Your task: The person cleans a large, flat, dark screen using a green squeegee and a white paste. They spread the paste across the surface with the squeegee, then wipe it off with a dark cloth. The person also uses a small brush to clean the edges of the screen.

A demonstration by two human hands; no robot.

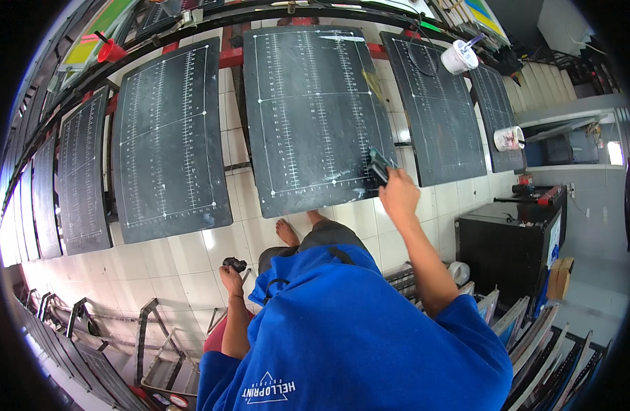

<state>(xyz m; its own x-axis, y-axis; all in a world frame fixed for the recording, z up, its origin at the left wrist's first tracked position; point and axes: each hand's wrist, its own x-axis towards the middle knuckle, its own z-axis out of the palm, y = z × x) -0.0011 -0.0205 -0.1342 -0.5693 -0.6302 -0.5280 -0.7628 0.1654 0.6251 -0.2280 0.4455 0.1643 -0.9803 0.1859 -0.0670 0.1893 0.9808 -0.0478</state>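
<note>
My right hand (399, 194) reaches forward and grips a dark scraper-like tool (378, 165), pressing it against the lower right part of the middle black board (308, 109), which carries white ruled lines. My left hand (230, 277) hangs low by my side, closed around a small dark object (234, 263) whose kind I cannot make out. My blue shirt fills the lower middle of the view, and one bare foot (286, 232) shows on the white floor tiles.
More black ruled boards (167, 137) stand in a row left and right on red supports. White cups (459, 57) sit on the right boards (438, 103). A black cabinet (510, 250) stands at right. Stacked frames (534, 342) lie lower right, and metal racks (89, 342) lower left.
</note>
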